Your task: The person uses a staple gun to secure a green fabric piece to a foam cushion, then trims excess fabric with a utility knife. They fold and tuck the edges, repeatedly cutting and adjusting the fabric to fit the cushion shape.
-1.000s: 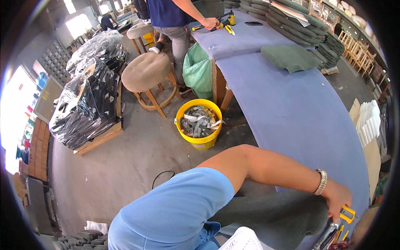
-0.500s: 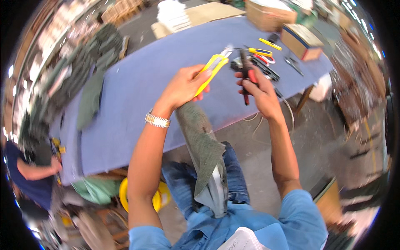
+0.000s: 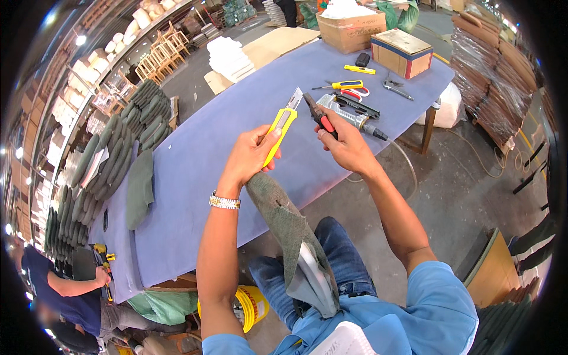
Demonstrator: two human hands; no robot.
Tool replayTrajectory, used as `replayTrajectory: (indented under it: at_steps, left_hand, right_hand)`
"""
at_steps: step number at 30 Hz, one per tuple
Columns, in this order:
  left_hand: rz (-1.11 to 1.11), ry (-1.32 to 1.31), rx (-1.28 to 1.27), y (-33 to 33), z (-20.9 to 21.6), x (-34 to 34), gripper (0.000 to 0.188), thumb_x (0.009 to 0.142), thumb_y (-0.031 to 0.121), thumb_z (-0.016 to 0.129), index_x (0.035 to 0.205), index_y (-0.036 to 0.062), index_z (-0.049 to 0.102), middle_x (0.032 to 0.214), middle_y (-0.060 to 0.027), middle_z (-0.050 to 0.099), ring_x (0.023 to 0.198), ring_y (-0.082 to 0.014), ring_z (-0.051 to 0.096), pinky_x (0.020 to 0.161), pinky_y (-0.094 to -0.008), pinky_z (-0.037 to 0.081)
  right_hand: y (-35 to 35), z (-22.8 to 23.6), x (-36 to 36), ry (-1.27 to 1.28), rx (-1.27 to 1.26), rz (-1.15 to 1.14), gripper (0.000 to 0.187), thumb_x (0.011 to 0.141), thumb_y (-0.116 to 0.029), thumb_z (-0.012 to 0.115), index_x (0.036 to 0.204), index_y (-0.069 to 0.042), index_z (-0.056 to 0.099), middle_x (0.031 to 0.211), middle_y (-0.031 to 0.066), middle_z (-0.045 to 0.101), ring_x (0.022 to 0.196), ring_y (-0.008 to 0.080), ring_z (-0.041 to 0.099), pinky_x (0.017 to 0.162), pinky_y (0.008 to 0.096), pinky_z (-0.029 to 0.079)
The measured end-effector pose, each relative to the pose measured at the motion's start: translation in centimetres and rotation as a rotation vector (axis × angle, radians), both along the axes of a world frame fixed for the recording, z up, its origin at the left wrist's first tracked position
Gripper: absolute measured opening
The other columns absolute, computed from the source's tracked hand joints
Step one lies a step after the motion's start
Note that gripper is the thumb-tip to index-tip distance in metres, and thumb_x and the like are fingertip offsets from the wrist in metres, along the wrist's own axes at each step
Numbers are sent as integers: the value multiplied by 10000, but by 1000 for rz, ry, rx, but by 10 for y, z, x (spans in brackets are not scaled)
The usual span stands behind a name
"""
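Observation:
My left hand (image 3: pixel 251 152) is closed round a yellow utility knife (image 3: pixel 280 128), its blade out and pointing up. In my right hand (image 3: pixel 348 144) are dark pliers (image 3: pixel 313 107) with red on the handles. The pliers' jaws tilt toward the blade tip; a small gap seems to lie between them. Below my left hand, a long piece covered in dark green fabric (image 3: pixel 275 207) slants from the table's edge down to my lap. Its lower end shows a pale grey lining. Whether my left hand touches this piece is hard to tell.
On the blue-covered table (image 3: pixel 201 160) lie a staple gun (image 3: pixel 350 117) with a hose, a screwdriver (image 3: pixel 346 85) and a small box (image 3: pixel 402 53). Green fabric (image 3: pixel 140 189) lies at left, near a co-worker (image 3: pixel 65 281). A yellow bucket (image 3: pixel 255 307) stands below the table.
The pliers have tilted left, and their jaws have come closer to the knife blade. The view has shifted, so the table tools appear further left. Both hands keep their holds.

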State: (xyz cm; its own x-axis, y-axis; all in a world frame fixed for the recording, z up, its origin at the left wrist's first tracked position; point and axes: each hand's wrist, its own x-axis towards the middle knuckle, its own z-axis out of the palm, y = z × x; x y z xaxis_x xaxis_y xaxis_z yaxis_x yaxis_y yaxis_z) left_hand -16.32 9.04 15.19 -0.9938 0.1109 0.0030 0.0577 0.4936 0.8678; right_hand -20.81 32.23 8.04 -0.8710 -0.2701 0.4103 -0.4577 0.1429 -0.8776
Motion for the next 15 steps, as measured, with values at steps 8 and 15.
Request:
replayTrajectory:
  at_steps: [8,15]
  left_hand:
    - [-1,3,7,2,1,1,400,1054,439,585,1112,58,691,737,-7,645,564,-76,581,505,-245,469]
    - [-9,10,-3,0,0,2,415,1052,458,580,1067,57,687,741,-9,650,564,-78,583,507,-247,470]
  right_hand:
    - [-1,6,5,35,57,-19,534,970,-154,588,1471,-7,474,1283,226,620,1184,371,608,1027,410,458]
    - [-8,-1,4,44,36,-43,541,982,-166,585,1483,-6,457,1299,229,606,1214,376,592,1044,422,450]
